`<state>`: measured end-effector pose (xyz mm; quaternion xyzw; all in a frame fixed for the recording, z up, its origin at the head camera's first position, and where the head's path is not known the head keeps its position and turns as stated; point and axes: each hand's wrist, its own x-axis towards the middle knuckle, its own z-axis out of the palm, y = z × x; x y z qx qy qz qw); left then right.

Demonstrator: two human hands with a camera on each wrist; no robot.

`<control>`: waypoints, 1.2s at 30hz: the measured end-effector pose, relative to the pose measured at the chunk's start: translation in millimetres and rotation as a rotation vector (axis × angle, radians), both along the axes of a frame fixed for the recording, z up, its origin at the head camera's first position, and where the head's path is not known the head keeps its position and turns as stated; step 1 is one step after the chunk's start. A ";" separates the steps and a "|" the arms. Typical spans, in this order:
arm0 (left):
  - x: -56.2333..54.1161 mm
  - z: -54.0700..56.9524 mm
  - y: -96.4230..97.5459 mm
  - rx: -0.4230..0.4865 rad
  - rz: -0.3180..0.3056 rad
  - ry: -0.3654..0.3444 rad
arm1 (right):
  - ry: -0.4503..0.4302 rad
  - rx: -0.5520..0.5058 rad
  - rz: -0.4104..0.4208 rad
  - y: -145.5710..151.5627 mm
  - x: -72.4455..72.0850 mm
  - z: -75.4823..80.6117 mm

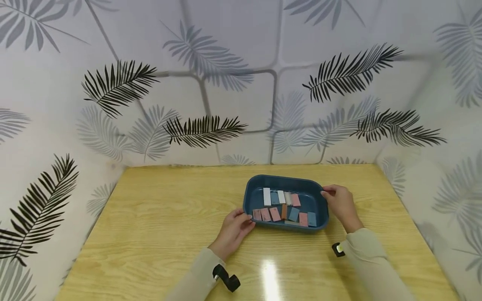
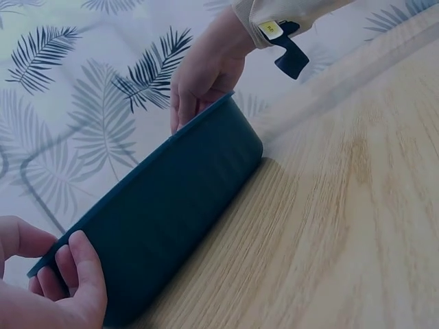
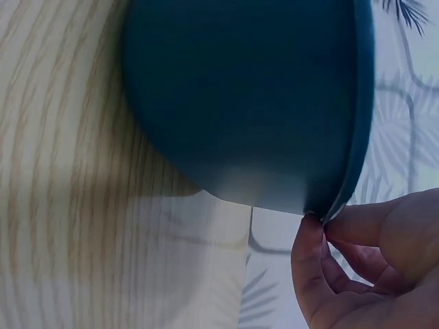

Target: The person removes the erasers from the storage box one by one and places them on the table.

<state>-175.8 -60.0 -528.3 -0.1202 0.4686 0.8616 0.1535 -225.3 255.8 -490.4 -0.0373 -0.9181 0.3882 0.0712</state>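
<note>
Head view is showing the left hand (image 1: 231, 234) clamping thumb and fingers on the lower-left rim of a blue tray (image 1: 286, 182), while the right hand (image 1: 342, 205) is pinching its right end. Both are gripping only a narrow edge, so I judge that either could be slipping under load; raising one side faster could be sending the loose pink, blue and white blocks (image 1: 275, 214) sliding toward the lower end, their varied placing giving them nothing to brace on. The tray is lying between the hands, right of the frame's centre, touching both. Around them the wooden bench (image 1: 169, 209) is spreading; whether the base is resting fully on it, I cannot tell.
</note>
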 end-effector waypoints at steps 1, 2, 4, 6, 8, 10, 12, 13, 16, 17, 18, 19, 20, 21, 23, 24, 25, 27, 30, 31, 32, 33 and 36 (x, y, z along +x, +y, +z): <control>2.0 0.1 -2.5 0.005 0.006 -0.002 | 0.008 0.005 0.006 -4.0 -0.2 0.4; 4.1 0.1 -5.1 0.007 0.014 -0.006 | 0.012 0.009 0.013 -7.9 -0.3 0.9; 8.1 0.4 -10.1 0.002 0.023 -0.002 | 0.014 0.005 0.029 -14.8 -0.8 1.3; 12.2 1.3 -14.9 -0.002 0.031 -0.001 | 0.006 0.006 0.044 -20.7 -1.2 0.9; 15.4 1.9 -19.1 -0.003 0.035 -0.001 | -0.003 0.010 0.053 -25.6 -1.6 0.2; 17.8 2.7 -22.5 -0.003 0.031 0.003 | -0.008 0.017 0.050 -29.5 -1.9 -0.7; 19.4 3.3 -25.5 -0.004 0.032 0.004 | -0.010 0.025 0.048 -33.3 -2.0 -0.9; 20.1 3.5 -26.9 -0.005 0.034 0.006 | -0.009 0.030 0.046 -35.2 -2.2 -1.2; 22.2 4.0 -31.2 -0.011 0.049 0.009 | -0.006 0.044 0.050 -41.3 -2.5 -1.2; 22.8 4.0 -32.7 -0.013 0.055 0.007 | 0.000 0.048 0.053 -43.4 -2.6 -1.2; 23.3 4.3 -34.2 -0.016 0.063 0.004 | 0.006 0.053 0.057 -45.3 -2.9 -1.5; 23.7 4.6 -35.6 -0.016 0.071 0.002 | 0.015 0.056 0.062 -47.4 -3.2 -1.6; 24.0 4.8 -37.1 -0.019 0.077 0.001 | 0.027 0.056 0.067 -49.4 -3.4 -1.6; 24.3 5.1 -38.7 -0.022 0.079 0.001 | 0.036 0.056 0.071 -51.2 -3.8 -1.8; 24.1 5.9 -42.1 -0.038 0.077 0.003 | 0.049 0.054 0.076 -54.7 -4.4 -2.1; 23.2 6.0 -43.5 -0.050 0.076 0.007 | 0.054 0.054 0.077 -56.2 -4.8 -2.2; 22.3 6.3 -44.7 -0.069 0.071 0.014 | 0.061 0.054 0.078 -57.5 -5.2 -2.3; 19.6 7.3 -46.9 -0.129 0.054 0.031 | 0.064 0.056 0.075 -59.2 -6.1 -2.4; 12.7 8.9 -51.4 -0.288 0.009 0.088 | 0.067 0.065 0.078 -60.8 -8.2 -2.1; 10.6 10.2 -53.7 -0.360 -0.014 0.112 | 0.068 0.071 0.083 -61.2 -9.2 -2.1; 7.9 11.2 -56.4 -0.427 -0.035 0.138 | 0.067 0.079 0.090 -61.8 -10.0 -1.9; 5.1 12.2 -59.7 -0.511 -0.056 0.173 | 0.074 0.092 0.099 -62.9 -10.9 -1.6; -3.7 16.4 -69.7 -0.792 -0.090 0.279 | 0.139 0.188 0.129 -68.3 -11.0 0.1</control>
